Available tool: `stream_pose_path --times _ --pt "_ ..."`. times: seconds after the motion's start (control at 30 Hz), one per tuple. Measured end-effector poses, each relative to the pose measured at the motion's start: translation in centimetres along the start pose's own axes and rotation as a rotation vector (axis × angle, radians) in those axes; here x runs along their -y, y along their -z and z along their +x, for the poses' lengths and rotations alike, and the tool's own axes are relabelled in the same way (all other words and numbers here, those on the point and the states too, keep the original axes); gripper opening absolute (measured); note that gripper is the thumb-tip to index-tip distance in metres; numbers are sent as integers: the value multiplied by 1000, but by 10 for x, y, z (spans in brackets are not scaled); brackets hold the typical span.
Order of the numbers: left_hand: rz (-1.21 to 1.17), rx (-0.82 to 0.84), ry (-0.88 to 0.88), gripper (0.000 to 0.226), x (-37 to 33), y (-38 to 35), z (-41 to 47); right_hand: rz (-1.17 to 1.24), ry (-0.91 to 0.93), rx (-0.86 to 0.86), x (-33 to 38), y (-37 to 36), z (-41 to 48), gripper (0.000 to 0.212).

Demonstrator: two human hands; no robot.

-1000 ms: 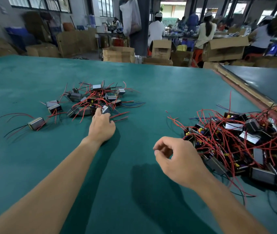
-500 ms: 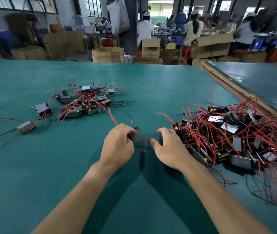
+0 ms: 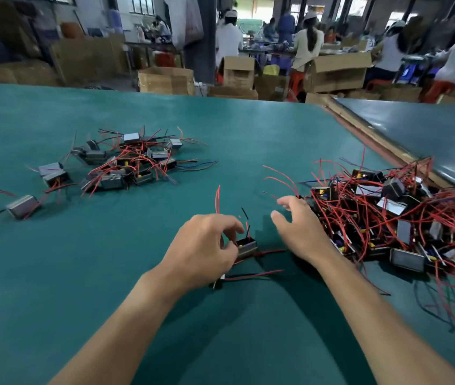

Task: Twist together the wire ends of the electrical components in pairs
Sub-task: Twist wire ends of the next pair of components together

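The right hand [image 3: 301, 232] has drawn away, open and empty, toward the pile [image 3: 387, 215] beside it; the left hand [image 3: 204, 251] grips one component [image 3: 246, 248]. Better to pick a single untangled piece.

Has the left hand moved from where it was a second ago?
Yes. The left hand has drawn back from the small left pile of grey metal components with red wires, toward the person and rightward, gripping one grey component.

Green-covered table [image 3: 109, 273] under two heaps of wired components [image 3: 129, 165] [image 3: 387, 218].
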State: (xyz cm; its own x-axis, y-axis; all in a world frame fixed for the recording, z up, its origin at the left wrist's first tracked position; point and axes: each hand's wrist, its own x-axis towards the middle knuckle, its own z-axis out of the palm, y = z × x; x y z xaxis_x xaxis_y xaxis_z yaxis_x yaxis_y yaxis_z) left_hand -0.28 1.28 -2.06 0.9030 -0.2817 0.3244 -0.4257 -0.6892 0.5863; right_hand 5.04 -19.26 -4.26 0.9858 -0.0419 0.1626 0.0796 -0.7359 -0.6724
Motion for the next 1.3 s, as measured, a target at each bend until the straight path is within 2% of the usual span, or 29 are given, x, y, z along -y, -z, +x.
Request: stream_pose_path --times 0.13,0.23,0.33,0.4,0.5,0.57,0.67,0.73,0.83,0.97,1.13,1.3 --pt "-13 -57 15 21 4 6 3 53 172 6 17 1 -11 12" --pt "-32 -116 38 5 5 13 5 11 273 111 29 -4 -25 10" --pt "-18 -54 66 26 8 21 5 8 306 138 32 -6 -28 11" --pt "45 98 85 33 7 23 3 45 313 101 31 -5 -28 15" --pt "122 251 94 22 3 20 1 90 295 -4 29 -3 -25 22" --pt "101 252 118 14 4 21 1 155 264 -100 27 1 -22 25" --pt "108 229 177 18 10 27 3 288 199 -252 24 7 -16 21" --pt "114 242 212 19 12 29 3 332 158 -279 23 9 -13 24" --pt "140 261 224 25 12 31 3 328 124 -182 22 6 -14 27" --pt "21 256 222 42 13 33 3 281 117 -68 25 1 -21 20" --pt "-127 341 198 37 14 36 4 253 114 -50 27 7 -22 21" --pt "-154 264 242 19 19 33 5 230 94 16 31 8 -24 23"
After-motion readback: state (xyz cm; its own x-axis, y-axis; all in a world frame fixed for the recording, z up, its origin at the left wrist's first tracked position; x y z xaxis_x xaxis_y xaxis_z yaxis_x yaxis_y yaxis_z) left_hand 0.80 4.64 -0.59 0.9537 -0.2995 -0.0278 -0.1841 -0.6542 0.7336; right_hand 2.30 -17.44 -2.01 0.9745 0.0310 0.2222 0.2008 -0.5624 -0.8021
